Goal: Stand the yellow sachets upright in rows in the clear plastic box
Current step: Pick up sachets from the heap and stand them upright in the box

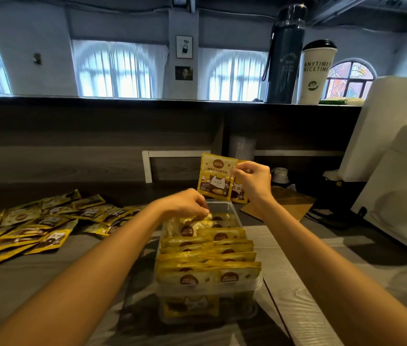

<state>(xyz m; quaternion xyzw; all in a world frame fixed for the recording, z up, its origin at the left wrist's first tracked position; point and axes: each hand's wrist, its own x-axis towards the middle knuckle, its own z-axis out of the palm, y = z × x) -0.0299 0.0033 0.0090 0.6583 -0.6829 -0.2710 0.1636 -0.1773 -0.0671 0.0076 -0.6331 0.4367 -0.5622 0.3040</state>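
Sachets (216, 179), flat glossy yellow, pinched by right hand (252, 181), left hand (185, 204) gripping packed row (198, 231) in clear box (223, 205).

Our right hand (252, 182) pinching two sachets (216, 179) over the clear box (222, 207), our left hand (185, 204) pinching the upright rows (207, 255)

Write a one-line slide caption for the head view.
Right hand holds yellow sachets near the clear box; left hand touches the packed rows.
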